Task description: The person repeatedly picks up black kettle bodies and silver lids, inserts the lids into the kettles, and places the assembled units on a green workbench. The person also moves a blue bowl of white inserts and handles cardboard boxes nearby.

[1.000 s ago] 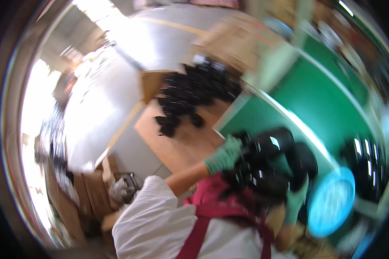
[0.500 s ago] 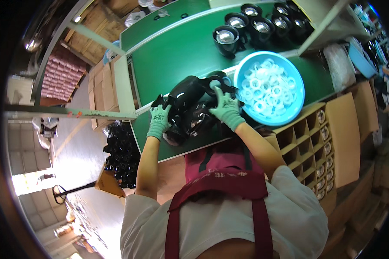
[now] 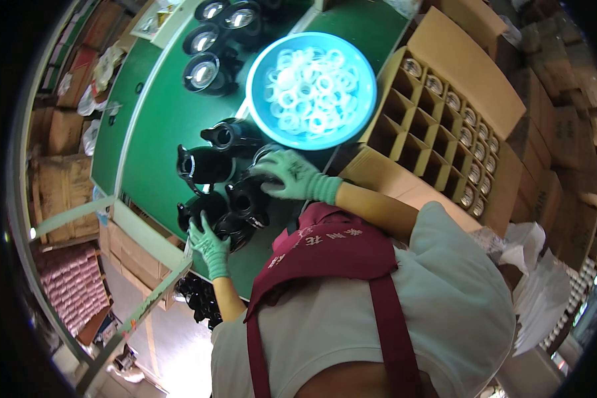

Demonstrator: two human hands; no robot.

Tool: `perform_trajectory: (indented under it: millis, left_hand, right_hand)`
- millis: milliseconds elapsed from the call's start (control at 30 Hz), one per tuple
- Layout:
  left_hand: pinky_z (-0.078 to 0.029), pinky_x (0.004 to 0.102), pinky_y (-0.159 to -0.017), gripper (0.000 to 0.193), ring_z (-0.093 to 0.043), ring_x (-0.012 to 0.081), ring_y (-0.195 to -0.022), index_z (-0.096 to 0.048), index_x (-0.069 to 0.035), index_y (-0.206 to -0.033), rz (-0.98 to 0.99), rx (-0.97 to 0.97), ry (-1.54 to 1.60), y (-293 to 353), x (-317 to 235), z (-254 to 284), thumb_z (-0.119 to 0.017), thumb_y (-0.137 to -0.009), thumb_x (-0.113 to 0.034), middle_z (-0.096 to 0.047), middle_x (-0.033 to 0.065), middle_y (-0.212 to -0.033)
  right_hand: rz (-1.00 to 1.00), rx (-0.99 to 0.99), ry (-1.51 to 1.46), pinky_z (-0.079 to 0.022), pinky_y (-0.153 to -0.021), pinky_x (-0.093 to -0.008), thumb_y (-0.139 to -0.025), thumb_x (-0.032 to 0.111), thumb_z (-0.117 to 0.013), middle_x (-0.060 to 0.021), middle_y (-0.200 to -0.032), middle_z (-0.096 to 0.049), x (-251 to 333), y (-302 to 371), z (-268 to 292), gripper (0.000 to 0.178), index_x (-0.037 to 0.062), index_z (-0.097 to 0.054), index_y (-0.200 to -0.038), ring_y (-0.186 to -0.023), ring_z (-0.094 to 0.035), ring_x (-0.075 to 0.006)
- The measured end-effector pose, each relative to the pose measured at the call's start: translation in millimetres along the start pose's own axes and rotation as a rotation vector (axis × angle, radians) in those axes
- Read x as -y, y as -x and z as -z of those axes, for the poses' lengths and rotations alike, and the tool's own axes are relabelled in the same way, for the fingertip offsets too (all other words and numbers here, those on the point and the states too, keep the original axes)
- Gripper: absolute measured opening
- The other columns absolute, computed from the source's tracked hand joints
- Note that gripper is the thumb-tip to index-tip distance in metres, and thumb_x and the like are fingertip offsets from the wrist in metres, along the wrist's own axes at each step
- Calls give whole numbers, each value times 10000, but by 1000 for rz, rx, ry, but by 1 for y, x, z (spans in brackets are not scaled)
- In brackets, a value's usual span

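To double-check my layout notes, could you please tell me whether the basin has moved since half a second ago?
No, not visibly: the basin keeps its place at the green table, beside the carton, though the view has turned.

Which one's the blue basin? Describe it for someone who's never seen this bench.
Find the green table, then the open carton with dividers to its right. Between that carton and the black vessels, just beyond the gloved right hand, is the round blue basin. Unlike its dark neighbours, it's bright blue and heaped with translucent whitish rings.
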State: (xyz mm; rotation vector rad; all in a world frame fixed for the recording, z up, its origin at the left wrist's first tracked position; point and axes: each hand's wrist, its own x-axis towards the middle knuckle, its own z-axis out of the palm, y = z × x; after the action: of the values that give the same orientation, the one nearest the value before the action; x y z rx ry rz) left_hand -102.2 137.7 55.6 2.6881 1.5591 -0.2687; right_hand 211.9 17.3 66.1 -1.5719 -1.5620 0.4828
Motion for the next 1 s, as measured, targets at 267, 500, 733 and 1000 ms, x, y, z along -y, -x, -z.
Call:
perform_trajectory:
  millis: [267, 500, 733, 1000]
  left_hand:
    - [-428, 431, -942, 512, -594, 313, -1062, -570, -95, -1266, -295, -192, 256, -74, -89, 114, -711, -790, -218, -624, 120, -1161]
    - [-469, 411, -846, 352, -628, 272, -967, -640, -108, -1144, -678, 49, 570, -129, -291, 40, -695, -838, -274, -656, 96, -1070]
    - [-401, 534, -949, 493, -517, 386, -1162, -580, -93, -1201, -790, -108, 54, -204, -358, -151, -599, -856, -445, -559, 185, -1225]
    - [-385, 470, -868, 233, -576, 330, -991, -707, -125, -926, -523, -23, 181, -179, -381, -80, -704, -799, -320, -600, 127, -1064]
  right_hand:
    - [-1064, 81, 640, -462, -862, -482, -680, 352, -774, -162, -1214, -521, -70, 196, 134, 686, 94, -533, -1268, -1056, -558, -332]
    - [-632, 19, 615, -458, -868, -454, -700, 263, -725, -113, -1070, -626, -118, 277, 116, 404, 121, -652, -1071, -996, -596, -315]
    - [-904, -746, 640, -516, -888, -370, -843, 237, -706, -124, -1118, -667, -86, 363, 232, 309, 70, -669, -1100, -1001, -636, -311]
    - [-1762, -216, 554, -289, -1103, -543, -662, 565, -743, -272, -1479, -320, -138, 574, 180, 1076, 14, -281, -1462, -1335, -334, -462]
